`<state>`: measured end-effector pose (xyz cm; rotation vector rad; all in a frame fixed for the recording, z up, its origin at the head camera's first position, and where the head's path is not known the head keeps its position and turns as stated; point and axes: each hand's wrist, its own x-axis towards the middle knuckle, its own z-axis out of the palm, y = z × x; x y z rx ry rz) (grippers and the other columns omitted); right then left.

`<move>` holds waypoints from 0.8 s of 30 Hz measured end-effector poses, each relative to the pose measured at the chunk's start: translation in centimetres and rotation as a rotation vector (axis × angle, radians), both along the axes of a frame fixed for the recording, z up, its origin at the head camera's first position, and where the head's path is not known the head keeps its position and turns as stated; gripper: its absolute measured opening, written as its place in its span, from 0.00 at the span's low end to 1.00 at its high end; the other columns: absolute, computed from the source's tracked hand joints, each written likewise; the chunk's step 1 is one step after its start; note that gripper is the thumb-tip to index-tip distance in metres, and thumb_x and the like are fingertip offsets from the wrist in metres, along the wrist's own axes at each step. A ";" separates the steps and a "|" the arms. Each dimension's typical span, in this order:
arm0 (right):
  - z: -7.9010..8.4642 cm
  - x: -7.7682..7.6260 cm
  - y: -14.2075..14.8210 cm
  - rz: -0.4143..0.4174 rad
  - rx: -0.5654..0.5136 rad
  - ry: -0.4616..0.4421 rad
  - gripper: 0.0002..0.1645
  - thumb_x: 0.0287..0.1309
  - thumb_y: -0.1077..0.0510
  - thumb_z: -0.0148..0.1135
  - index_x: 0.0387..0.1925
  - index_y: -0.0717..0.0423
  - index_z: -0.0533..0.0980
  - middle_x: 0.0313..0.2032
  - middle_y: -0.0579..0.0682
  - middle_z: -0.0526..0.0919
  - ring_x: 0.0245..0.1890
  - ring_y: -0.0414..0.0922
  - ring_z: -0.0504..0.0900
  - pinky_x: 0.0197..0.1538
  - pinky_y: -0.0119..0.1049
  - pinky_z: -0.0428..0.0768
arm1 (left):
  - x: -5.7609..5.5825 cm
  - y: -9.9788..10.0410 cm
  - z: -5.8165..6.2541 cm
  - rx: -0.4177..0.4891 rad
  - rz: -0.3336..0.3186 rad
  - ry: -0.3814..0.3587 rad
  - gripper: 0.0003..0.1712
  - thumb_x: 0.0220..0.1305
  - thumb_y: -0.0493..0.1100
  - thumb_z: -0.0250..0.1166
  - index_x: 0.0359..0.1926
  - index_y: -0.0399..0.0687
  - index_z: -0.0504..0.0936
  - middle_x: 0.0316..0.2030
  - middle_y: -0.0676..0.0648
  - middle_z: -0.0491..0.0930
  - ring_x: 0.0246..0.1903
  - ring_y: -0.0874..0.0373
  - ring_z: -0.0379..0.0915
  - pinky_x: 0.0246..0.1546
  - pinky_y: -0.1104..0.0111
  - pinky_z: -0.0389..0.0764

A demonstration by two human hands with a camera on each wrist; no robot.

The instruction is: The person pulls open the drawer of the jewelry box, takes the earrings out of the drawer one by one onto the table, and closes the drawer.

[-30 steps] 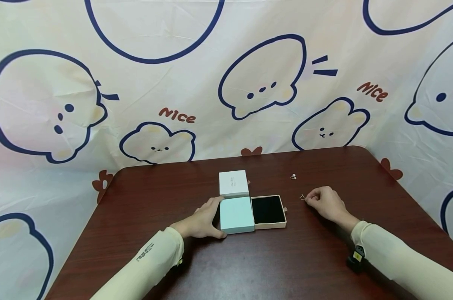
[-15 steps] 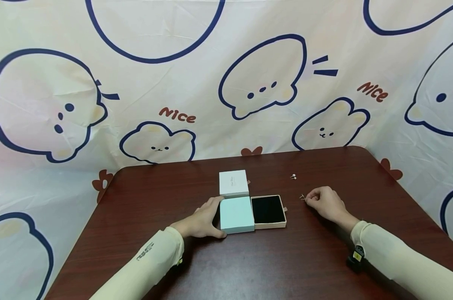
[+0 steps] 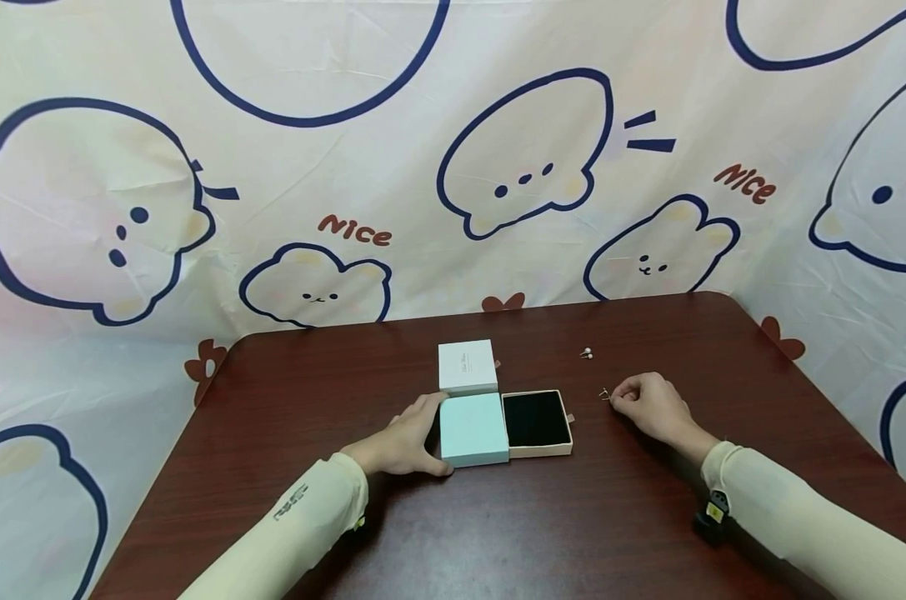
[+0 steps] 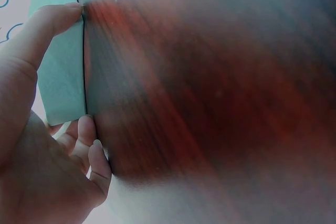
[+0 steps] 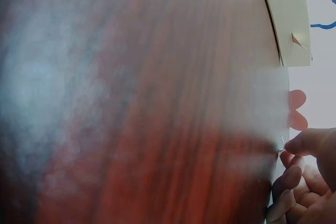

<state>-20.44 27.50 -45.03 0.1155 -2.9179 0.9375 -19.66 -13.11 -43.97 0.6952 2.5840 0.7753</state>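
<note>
My left hand (image 3: 403, 437) grips a light blue box lid (image 3: 473, 429) by its sides, thumb on the near side and fingers on the far side; the left wrist view shows the thumb along the lid's (image 4: 63, 77) edge. From its right side sticks out a pale drawer tray (image 3: 543, 452) with a black pad (image 3: 535, 419) and a small ribbon tab. To the right, my right hand (image 3: 653, 406) pinches a tiny thin metal earring (image 3: 604, 394) between thumb and index finger, low at the tabletop. The fingertips partly hide the earring.
Behind the blue box stands a white box (image 3: 466, 367) with small print on its top. A pair of pearl stud earrings (image 3: 588, 354) lies farther back on the dark wooden table (image 3: 558, 533). A patterned cloth (image 3: 422, 192) hangs behind the table.
</note>
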 end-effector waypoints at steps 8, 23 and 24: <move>0.0 0.0 0.0 -0.006 0.002 -0.009 0.09 0.61 0.56 0.62 0.32 0.54 0.86 0.24 0.45 0.82 0.24 0.41 0.75 0.26 0.36 0.70 | 0.0 0.0 0.0 0.003 -0.004 0.004 0.64 0.52 0.52 0.78 0.79 0.43 0.47 0.74 0.38 0.56 0.75 0.40 0.52 0.68 0.34 0.55; 0.1 0.0 0.2 0.008 -0.015 0.007 0.08 0.62 0.59 0.64 0.32 0.56 0.86 0.25 0.45 0.83 0.24 0.40 0.74 0.30 0.34 0.71 | 0.2 0.0 0.2 0.012 -0.003 0.001 0.64 0.52 0.52 0.78 0.79 0.43 0.47 0.75 0.37 0.55 0.76 0.39 0.51 0.68 0.33 0.54; 0.1 0.0 0.3 0.011 -0.016 0.008 0.08 0.62 0.59 0.64 0.32 0.56 0.86 0.25 0.46 0.83 0.24 0.40 0.74 0.30 0.34 0.71 | 0.2 0.0 0.2 0.011 -0.003 0.001 0.64 0.52 0.52 0.78 0.79 0.43 0.47 0.75 0.37 0.55 0.76 0.39 0.51 0.68 0.33 0.54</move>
